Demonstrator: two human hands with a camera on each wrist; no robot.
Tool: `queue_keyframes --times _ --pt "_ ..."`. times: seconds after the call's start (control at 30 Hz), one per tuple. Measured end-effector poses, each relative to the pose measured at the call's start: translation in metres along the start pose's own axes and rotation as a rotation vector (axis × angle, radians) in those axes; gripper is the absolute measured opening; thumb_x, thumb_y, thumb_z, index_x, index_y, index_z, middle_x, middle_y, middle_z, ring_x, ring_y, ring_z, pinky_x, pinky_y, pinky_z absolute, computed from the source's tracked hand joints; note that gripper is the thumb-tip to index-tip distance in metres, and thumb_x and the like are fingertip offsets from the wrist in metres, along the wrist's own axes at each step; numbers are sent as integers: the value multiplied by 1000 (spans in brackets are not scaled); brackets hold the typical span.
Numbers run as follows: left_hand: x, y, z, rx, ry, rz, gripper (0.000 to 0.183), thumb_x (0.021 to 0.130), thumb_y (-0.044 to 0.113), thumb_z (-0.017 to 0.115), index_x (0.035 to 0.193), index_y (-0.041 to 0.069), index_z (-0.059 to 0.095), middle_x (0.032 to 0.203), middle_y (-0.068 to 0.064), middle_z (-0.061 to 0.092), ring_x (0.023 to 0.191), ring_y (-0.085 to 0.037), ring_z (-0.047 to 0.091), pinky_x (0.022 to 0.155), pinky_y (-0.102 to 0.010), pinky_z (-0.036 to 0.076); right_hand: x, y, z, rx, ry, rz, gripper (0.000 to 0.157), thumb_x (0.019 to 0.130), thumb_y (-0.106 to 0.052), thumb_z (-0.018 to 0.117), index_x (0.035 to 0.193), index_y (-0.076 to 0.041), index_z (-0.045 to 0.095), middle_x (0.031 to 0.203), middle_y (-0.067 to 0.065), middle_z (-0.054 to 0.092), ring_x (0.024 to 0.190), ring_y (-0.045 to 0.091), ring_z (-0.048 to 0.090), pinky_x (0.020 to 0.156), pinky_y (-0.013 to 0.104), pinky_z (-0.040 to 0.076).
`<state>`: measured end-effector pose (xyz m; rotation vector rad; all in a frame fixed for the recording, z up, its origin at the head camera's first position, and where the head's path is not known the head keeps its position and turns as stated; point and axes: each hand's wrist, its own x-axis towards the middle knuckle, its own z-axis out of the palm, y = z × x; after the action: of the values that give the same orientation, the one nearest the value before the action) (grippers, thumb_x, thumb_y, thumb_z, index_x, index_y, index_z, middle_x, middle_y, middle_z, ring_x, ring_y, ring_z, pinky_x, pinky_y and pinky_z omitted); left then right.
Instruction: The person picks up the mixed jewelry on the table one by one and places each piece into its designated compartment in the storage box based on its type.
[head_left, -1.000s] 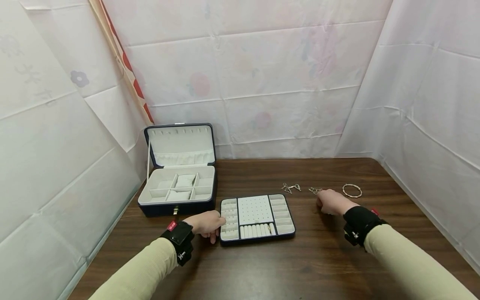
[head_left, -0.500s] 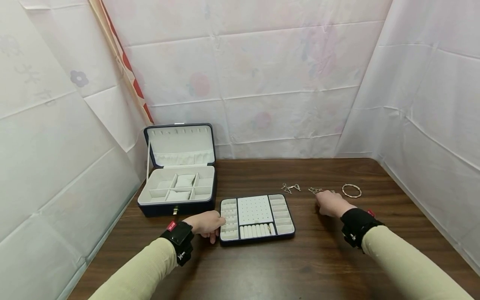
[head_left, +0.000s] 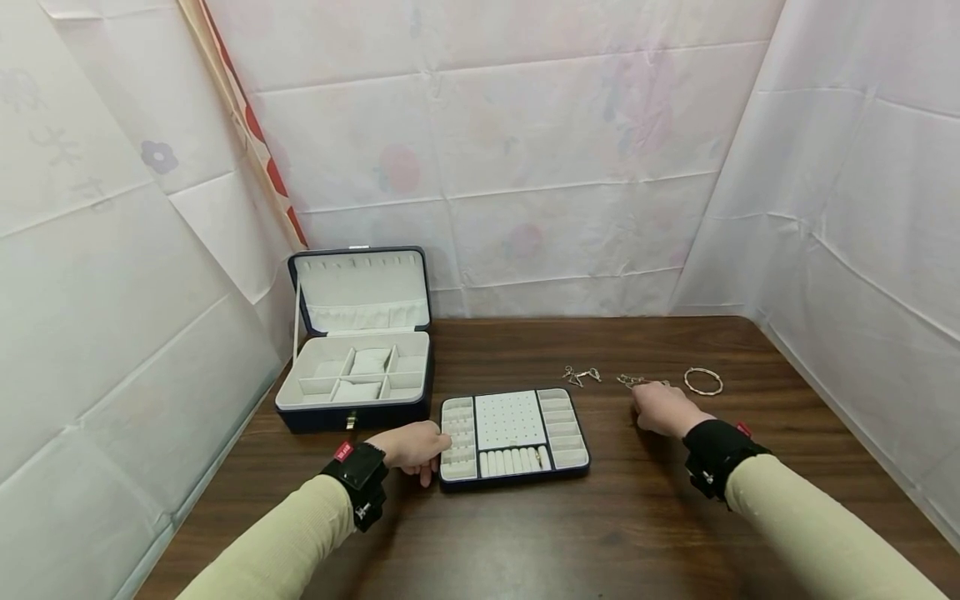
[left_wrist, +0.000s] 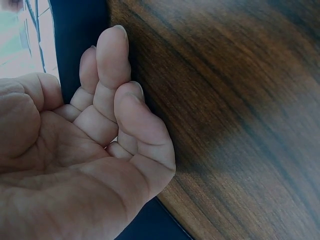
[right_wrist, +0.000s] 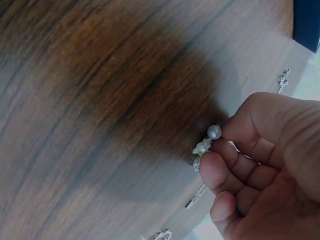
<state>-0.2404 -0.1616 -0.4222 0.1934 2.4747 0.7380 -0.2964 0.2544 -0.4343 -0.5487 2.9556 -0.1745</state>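
My left hand (head_left: 411, 446) grips the left edge of a navy jewelry tray (head_left: 512, 421) with white compartments. In the left wrist view its thumb lies at the rim and its curled fingers are against the tray's dark side (left_wrist: 80, 30). My right hand (head_left: 663, 408) is low over the table on the right. In the right wrist view its thumb and finger pinch a pearl earring (right_wrist: 214, 132) with pale, frilly pieces beside the bead. Just beyond that hand lies a silver chain (head_left: 630, 381), partly hidden by it.
An open navy jewelry box (head_left: 352, 408) with white compartments and two small cushions stands at the back left. Another silver chain (head_left: 582, 376) lies behind the tray, and a bangle (head_left: 703, 369) lies farther right. A gold-colored ring (head_left: 538, 456) sits in the tray's ring rolls.
My right hand has shifted slightly toward me, showing more of the silver chain behind it. The left hand and the tray have stayed in place.
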Motion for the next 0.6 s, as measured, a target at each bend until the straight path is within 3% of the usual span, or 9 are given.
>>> queue_keyframes --times 0.33,0.6 --pt "0 -1 0 5 6 3 35 97 16 45 73 0 64 57 -7 66 51 -14 49 48 -23 35 -1 0 1 27 -3 38 11 85 0 64 85 -7 56 77 5 56 72 23 52 68 43 45" --pt "0 0 0 9 7 -1 34 97 15 45 73 0 64 58 -8 67 51 -14 48 48 -23 35 -2 1 0 49 37 19 10 85 0 64 84 -7 57 78 4 56 71 22 52 65 40 44"
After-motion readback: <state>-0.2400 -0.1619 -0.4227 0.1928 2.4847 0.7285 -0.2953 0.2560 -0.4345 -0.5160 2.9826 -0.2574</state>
